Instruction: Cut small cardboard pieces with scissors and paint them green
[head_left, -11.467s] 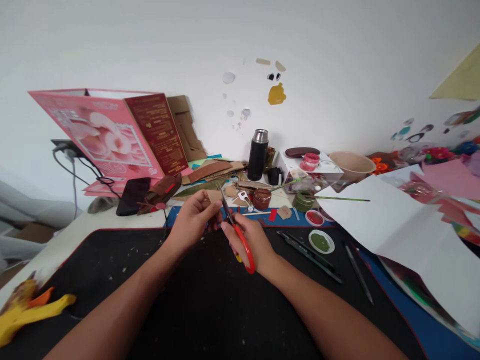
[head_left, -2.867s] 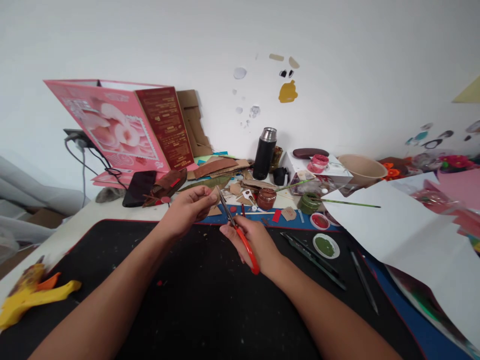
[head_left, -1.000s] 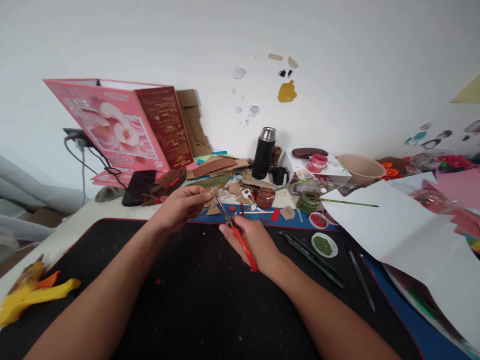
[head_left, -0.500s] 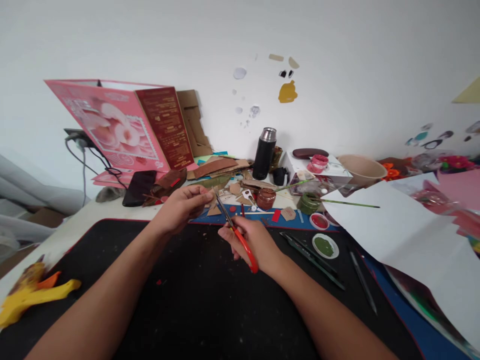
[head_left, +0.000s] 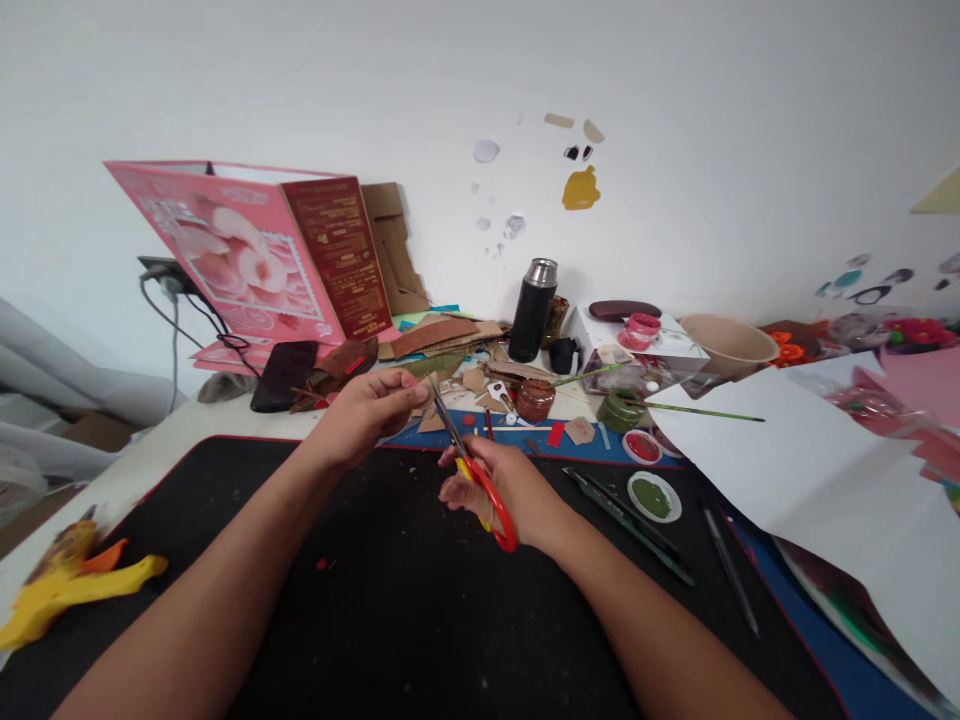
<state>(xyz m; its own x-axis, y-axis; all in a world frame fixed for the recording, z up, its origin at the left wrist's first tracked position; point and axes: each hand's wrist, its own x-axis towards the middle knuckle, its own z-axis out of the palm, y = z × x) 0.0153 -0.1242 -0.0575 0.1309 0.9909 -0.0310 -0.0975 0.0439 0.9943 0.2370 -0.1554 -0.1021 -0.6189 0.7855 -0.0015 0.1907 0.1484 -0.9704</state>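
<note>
My right hand (head_left: 504,485) grips red-handled scissors (head_left: 491,495), blades pointing up and away toward my left hand. My left hand (head_left: 371,410) pinches a small brown cardboard piece (head_left: 424,386) at its fingertips, right where the scissor blades (head_left: 446,420) meet it. Both hands hover over the black mat (head_left: 360,590), near its far edge.
A pink box (head_left: 240,255) and a phone (head_left: 283,362) stand at the back left, a black flask (head_left: 534,310), brown jar (head_left: 535,399) and green jar (head_left: 620,409) behind the hands. Paint lids (head_left: 651,494), a craft knife (head_left: 626,510), white paper (head_left: 810,470) lie right. Yellow glue gun (head_left: 71,590) left.
The scissor handles have spread a little in my right hand and the hand has shifted slightly nearer. My left hand keeps holding the cardboard piece at the blades.
</note>
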